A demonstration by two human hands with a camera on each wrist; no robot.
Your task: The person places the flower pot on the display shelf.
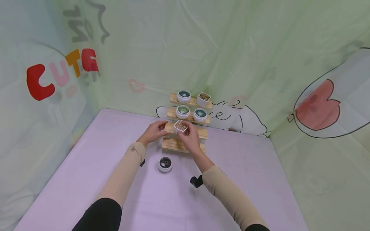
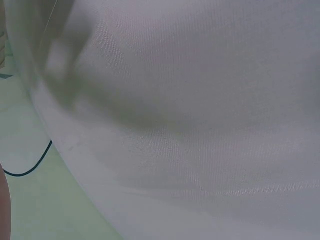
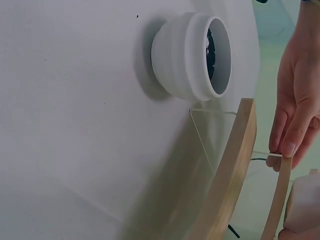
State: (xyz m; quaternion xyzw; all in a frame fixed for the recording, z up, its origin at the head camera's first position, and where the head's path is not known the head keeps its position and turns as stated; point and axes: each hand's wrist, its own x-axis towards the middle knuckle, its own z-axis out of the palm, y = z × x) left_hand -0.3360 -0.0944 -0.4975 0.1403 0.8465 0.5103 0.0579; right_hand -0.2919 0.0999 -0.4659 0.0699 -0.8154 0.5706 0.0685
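Observation:
My right hand (image 1: 191, 138) grips a small square white pot (image 1: 180, 126) filled with tan, grainy bits, right over the second-lowest step of a wooden tiered display stand (image 1: 174, 144). The left end of that same step is pinched between thumb and fingers of my left hand (image 1: 153, 132). In the right wrist view the left hand (image 3: 300, 95) shows at the step's end, with the white pot (image 3: 304, 202) beside it at the edge. A round white pot (image 1: 165, 165) with a dark inside stands on the table in front of the stand.
Two round white pots with green tops (image 1: 183, 111) sit on the step above. The top step carries another round pot (image 1: 184, 96) and a square pot (image 1: 203, 99). Clear supports (image 3: 200, 140) hold up the steps. A printed cloth (image 1: 162, 48) hangs behind the lilac table (image 1: 245, 179).

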